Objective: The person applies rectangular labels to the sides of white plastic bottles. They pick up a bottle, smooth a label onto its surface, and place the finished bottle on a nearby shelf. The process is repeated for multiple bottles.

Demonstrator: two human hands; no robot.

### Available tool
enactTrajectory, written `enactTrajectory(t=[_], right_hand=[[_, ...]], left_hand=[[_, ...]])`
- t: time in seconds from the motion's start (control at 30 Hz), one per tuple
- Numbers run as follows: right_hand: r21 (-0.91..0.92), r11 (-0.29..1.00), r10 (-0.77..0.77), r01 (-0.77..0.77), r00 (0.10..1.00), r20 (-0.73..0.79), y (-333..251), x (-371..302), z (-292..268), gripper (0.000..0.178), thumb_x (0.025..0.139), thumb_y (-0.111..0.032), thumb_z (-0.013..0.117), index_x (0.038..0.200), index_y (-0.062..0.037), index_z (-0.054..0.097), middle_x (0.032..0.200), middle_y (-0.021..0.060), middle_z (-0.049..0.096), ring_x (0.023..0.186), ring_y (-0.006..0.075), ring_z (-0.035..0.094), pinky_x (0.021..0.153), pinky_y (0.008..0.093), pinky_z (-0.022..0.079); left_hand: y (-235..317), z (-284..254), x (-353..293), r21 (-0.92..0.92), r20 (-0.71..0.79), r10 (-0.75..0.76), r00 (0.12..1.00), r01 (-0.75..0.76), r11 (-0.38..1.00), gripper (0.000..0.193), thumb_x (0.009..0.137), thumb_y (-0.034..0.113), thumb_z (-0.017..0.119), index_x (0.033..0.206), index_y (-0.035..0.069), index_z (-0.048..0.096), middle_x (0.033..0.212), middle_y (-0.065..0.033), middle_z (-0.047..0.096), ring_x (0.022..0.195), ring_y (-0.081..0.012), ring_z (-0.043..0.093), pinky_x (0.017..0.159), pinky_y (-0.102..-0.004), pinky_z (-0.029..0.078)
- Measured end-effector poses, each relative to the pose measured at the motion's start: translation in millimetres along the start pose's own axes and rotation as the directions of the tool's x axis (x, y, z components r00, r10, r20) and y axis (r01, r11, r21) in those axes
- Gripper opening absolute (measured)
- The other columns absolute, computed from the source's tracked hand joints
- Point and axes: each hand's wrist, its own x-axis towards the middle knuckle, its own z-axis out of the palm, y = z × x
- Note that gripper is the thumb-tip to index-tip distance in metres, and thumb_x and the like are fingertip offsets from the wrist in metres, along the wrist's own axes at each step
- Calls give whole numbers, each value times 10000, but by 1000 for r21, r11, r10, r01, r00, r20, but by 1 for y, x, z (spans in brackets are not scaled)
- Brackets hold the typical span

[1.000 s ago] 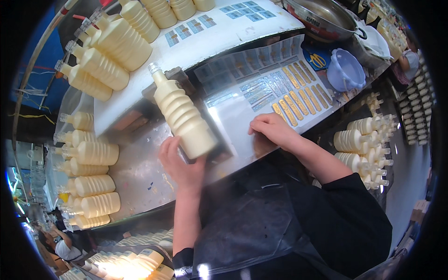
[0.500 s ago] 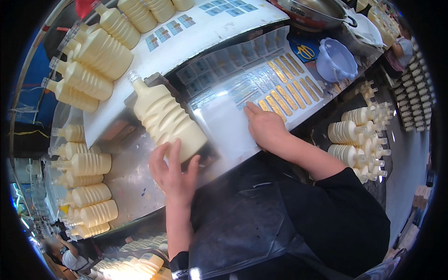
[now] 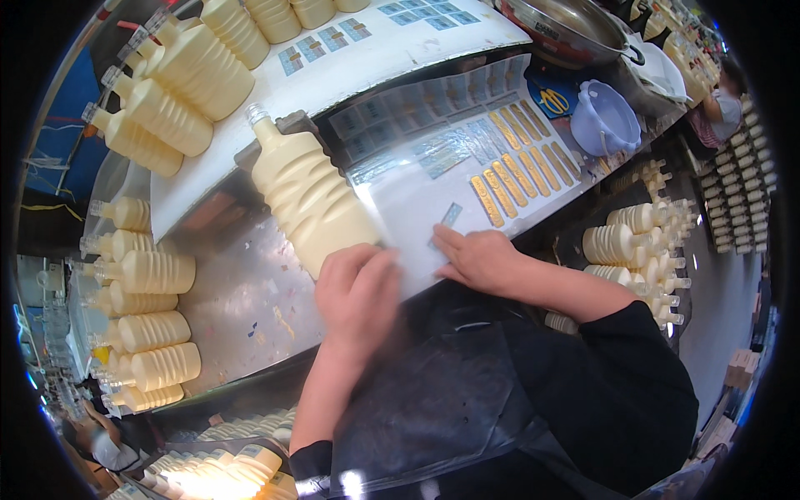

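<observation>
A cream ribbed bottle [image 3: 310,193] with a clear threaded neck lies tilted on a dark rest, neck pointing to the far left. My left hand [image 3: 357,293] is at its base, fingers curled and blurred by motion; whether they grip anything is unclear. My right hand [image 3: 485,262] is just right of it over a white sheet, its fingers pinching a narrow blue label strip [image 3: 452,215]. Beyond it, several gold strip labels [image 3: 510,182] lie in rows on a backing sheet, beside blue label strips [image 3: 446,158] and a sheet of larger blue labels [image 3: 433,98].
More cream bottles [image 3: 187,71] stand on the white board [image 3: 350,71] at far left; others lie stacked at left [image 3: 150,321] and right [image 3: 612,244]. A lilac bucket [image 3: 607,121], yellow-handled scissors [image 3: 552,103] and a metal pan [image 3: 575,29] sit at far right. People are in the background.
My left hand has moved right along the bottle's base, its fingers curling in. My right hand has drawn back toward me, and a blue strip now shows at its fingertips.
</observation>
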Motion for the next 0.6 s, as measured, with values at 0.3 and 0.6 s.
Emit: enactTrajectory(t=[0.3,0.6], right_hand=[[56,973,-206,224,951,-231,16,-33,5,338,878,-242,752,1117,-13,681,1159,110,702,705,244,703,614,362,558],[928,366,248,-76,968,-19,-35,36,-78,408,1089,-260,494,1320,39,647,1133,99,722,689,55,576,641,228,498]], left_hand=[[9,0,9,-156,71,-136,988,146,977,241,788,26,780,1024,25,730,974,-129,674,818,-278,661,714,-359,533],[22,7,35,113,-5,-122,993,122,986,399,731,146,825,1082,59,655,1064,-132,597,927,-323,618,782,-408,511]])
